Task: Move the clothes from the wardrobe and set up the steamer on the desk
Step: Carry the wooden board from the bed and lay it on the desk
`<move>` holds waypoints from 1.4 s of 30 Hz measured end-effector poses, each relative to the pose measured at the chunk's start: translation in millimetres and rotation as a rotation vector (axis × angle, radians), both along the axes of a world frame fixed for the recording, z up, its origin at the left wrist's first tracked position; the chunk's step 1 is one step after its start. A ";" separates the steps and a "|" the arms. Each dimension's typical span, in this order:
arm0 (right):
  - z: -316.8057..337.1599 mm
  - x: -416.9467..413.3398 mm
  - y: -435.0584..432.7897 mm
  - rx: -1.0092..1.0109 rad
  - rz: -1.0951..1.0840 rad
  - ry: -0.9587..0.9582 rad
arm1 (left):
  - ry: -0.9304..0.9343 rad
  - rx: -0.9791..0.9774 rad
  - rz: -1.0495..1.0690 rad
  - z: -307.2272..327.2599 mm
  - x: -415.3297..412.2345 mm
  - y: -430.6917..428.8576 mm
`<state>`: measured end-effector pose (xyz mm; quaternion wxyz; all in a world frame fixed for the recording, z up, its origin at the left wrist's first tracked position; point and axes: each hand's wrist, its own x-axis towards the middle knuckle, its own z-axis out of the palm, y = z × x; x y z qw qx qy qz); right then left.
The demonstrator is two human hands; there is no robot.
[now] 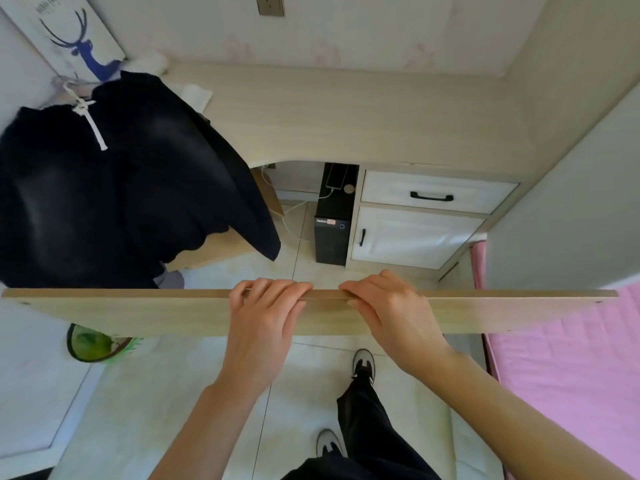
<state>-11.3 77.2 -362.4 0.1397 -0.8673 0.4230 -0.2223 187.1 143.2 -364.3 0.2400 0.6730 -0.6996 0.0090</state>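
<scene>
Right now both of my hands grip a long wooden board [138,311] that runs across the middle of the frame, almost edge to edge. My left hand [263,317] and right hand [391,306] sit close together near its centre, the fingers [273,287] curled over the top edge and clenched on it. I judge the board stiff and fairly light for its length, smooth on its faces, so it could tip at either end; taking hold wider apart would steady it better than this central grip.

At the upper left of the frame the dark clothes [131,174] hang on a pale hanger [74,93], draped partly over the left end of the tabletop [346,116]. They look soft and limp, heavy enough to sag, and I would carry them by the hanger hook and not by the cloth. I cannot see a steamer anywhere in view.

Counting: one board, two hands on it, one bundle of dark clothes on one hanger that I can make out, one drawer [436,192] and one cupboard door [412,237] under the tabletop, one black computer tower [332,230] on the floor, and a pink bed [571,358] at the right of the frame.
</scene>
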 end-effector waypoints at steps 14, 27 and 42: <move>39.9 4.5 -202.6 -0.026 -0.014 -0.102 | -0.026 -0.097 0.015 36.0 5.4 -202.6; 67.7 12.3 -350.4 -0.079 -0.070 -0.065 | 0.015 -0.186 -0.049 55.8 15.3 -363.1; 73.8 82.9 -482.6 -0.094 -0.170 -0.017 | 0.071 -0.200 -0.168 56.1 92.1 -517.4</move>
